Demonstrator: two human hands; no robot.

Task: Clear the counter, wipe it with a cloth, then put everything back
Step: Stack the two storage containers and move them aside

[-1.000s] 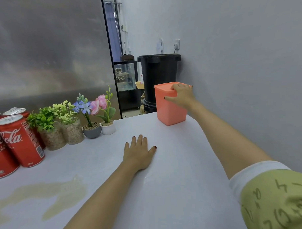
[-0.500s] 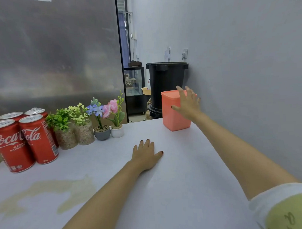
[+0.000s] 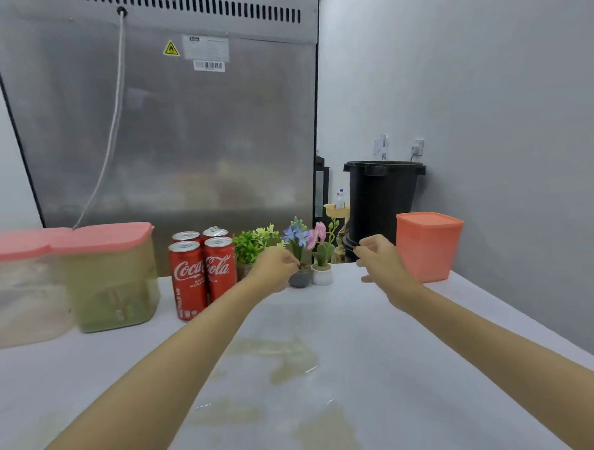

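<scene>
Reaching at frame centre with left hand (image 3: 273, 271), fingers curled against small dark-grey pot of blue artificial flowers (image 3: 300, 280); hard to tell whether gripping. Hovering just right with right hand (image 3: 379, 260), loosely spread, empty, near white pot of pink flowers (image 3: 322, 275) on stained white counter (image 3: 359, 323).

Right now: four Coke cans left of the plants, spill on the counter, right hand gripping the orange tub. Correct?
One error. The head view shows the right hand holding nothing, in the air just left of the orange tub. Four Coke cans left of the plants and the spill on the counter are right.
</scene>
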